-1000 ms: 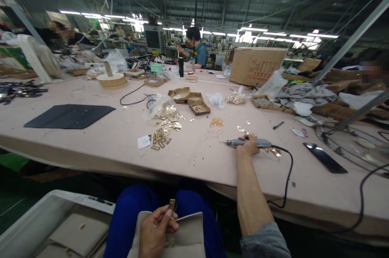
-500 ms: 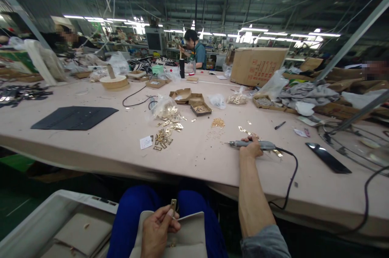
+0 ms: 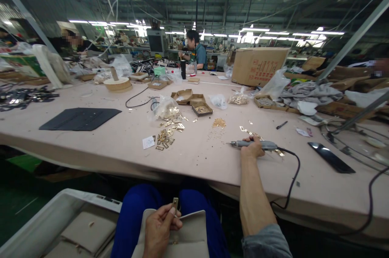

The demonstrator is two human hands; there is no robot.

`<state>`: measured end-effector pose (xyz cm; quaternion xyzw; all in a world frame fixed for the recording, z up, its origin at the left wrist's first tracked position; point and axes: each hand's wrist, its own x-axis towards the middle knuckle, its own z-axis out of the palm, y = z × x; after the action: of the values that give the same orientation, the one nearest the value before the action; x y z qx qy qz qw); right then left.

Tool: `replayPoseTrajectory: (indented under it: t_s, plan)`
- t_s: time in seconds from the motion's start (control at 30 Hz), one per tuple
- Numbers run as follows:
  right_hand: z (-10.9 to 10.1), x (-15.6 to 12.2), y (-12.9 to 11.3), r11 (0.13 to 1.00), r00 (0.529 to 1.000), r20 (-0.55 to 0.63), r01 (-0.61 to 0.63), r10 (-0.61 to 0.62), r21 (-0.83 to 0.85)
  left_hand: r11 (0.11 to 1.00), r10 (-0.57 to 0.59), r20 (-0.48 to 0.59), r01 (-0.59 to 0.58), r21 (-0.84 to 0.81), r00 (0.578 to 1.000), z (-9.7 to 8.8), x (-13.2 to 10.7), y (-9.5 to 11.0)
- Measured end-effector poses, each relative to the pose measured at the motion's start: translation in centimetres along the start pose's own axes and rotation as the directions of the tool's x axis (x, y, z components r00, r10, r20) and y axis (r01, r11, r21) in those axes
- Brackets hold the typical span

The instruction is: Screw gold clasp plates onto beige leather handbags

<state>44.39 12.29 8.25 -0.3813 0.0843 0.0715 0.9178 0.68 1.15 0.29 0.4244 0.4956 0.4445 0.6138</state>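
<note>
My left hand pinches a small gold metal plate upright between thumb and fingers. It is held over a beige flap bag piece that lies across my lap. At the table, my right hand is wrapped round a grey electric screwdriver, whose tip points left and whose black cord trails off to the right. Gold plates lie scattered just behind and beside that hand. To the left of the tip is a little heap of small gold pieces on the tabletop.
A pile of gold plates lies beside a white label and a plastic bag. Small cardboard boxes stand behind. A black board is at left. A white crate with beige pieces stands left of my legs. A co-worker sits opposite.
The whole view has shifted slightly to the right and down. Both hands keep their grip and hardly move relative to the table and lap.
</note>
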Motion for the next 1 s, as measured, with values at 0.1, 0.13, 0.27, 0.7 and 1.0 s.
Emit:
replayPoseTrajectory:
  t_s: [0.1,0.13,0.27,0.7,1.0]
  plan:
    - [0.0,-0.1,0.0,1.0,1.0,0.0,-0.005,0.005,0.004,1.0,-0.004,0.011,0.004,0.013,1.0,-0.1,0.0,0.1]
    - [0.0,-0.1,-0.1,1.0,1.0,0.0,-0.004,0.004,0.005,1.0,-0.01,0.021,0.01,0.022,1.0,-0.1,0.0,0.2]
    - [0.1,-0.2,-0.2,1.0,1.0,-0.013,0.003,-0.003,0.009,0.999,-0.001,0.045,-0.001,0.046,0.999,-0.1,-0.1,0.7]
    - [0.5,-1.2,-1.0,0.999,0.998,-0.054,-0.032,0.034,0.04,1.0,0.016,0.043,-0.016,0.012,0.999,-0.6,0.4,-0.9]
    - [-0.1,-5.6,-4.8,0.993,0.989,0.105,-0.107,0.101,0.057,1.0,0.01,0.054,-0.009,-0.013,0.998,0.1,-0.5,0.7]
